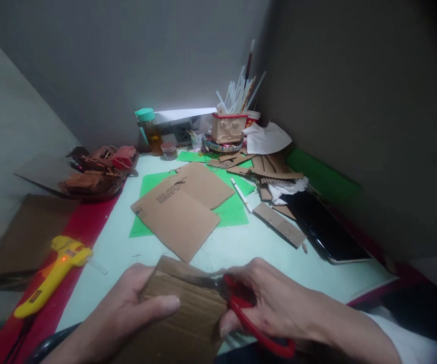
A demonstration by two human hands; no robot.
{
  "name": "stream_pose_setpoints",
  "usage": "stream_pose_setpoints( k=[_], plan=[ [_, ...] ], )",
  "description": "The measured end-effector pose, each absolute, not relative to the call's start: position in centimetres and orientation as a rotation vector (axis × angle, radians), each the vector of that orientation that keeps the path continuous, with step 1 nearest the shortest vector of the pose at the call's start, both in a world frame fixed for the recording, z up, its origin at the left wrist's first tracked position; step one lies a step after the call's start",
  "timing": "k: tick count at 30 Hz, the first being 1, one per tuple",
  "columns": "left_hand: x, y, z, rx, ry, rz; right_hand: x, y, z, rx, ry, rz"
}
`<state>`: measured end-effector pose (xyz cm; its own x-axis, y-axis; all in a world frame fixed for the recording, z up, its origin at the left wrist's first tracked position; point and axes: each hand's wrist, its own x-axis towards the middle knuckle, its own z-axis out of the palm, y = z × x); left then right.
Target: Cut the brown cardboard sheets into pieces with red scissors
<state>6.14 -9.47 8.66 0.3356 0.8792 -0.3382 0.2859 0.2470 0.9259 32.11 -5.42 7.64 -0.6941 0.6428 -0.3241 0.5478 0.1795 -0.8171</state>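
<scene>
The cardboard (188,313) is brown, flat and faintly ridged; the scissors (237,293) have dark metal blades and looped red handles. Two smooth brown sheets (180,217), one printed, overlap on green paper (237,217). The table (108,237) is pale, with a yellow glue gun (51,278) at its left and a black phone (328,227) at its right; plain grey walls (165,55) rise behind. The cardboard lies between the hands at the near side, grasped by the left hand (138,298), thumb across its face; the right hand (267,298) clasps the scissors, blades at the cardboard's upper edge.
</scene>
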Motion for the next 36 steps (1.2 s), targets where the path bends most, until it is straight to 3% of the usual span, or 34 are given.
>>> stream_pose_setpoints(
  k=[8,19,33,36],
  plan=[
    [6.7,-9.7,8.7,1.244,1.105,0.647,31.3,-5.9,9.9,-1.233,-2.409,1.621],
    [6.1,-9.3,8.9,1.362,1.134,0.525,31.0,-5.3,7.8,-1.274,-2.451,1.533],
    [7.0,-9.9,8.5,1.382,1.145,0.518,30.7,-5.9,8.9,-1.189,-2.657,1.276],
    [6.7,-9.8,8.3,1.381,1.167,0.497,30.4,-5.5,8.5,-1.181,-2.593,1.363]
  ],
)
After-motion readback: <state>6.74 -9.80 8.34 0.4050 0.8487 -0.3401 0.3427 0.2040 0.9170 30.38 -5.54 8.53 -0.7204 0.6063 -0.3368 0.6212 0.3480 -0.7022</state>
